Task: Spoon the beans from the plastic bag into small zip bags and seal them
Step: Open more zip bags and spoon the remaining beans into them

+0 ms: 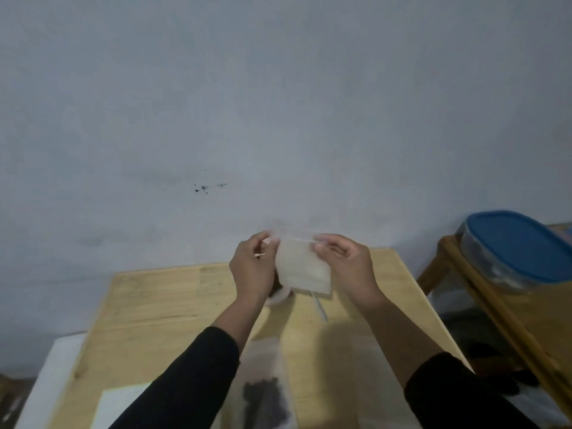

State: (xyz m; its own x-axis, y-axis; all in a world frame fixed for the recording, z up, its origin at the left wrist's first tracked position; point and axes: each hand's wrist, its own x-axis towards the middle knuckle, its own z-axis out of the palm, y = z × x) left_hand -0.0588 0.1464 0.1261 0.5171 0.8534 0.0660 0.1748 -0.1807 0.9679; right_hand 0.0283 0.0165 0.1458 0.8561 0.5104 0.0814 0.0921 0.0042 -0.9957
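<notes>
Head view, left hand: my left hand (252, 267) is raised over the far part of the desk, its fingers (268, 243) curled and pinching the left end of the top edge of a small zip bag.
Head view, right hand: my right hand (346, 261) pinches the right end of the same top edge, thumb and forefinger closed on the strip.
Head view, small zip bag: the small zip bag (305, 267) hangs between my two hands, held in the air above the desk, its top edge stretched level and its lower corner tilting down to the right; it is translucent white, and I cannot tell whether it has beans in it.
Head view, filled bag: a bag with dark beans (264, 394) lies flat on the near part of the desk, between my forearms.
Head view, behind the left hand: something white and rounded with a dark patch (278, 294) sits on the desk just past my left wrist, mostly hidden by it; I cannot tell what it is.
Head view, desk: the desk (161, 308) is pale wood and stands against a grey wall (278, 103).
Head view, right side: a clear container with a blue lid (520, 246) sits on a wooden stand (526, 320) well apart from my hands.
Head view, sleeves: both my forearms wear black sleeves (192, 376).
</notes>
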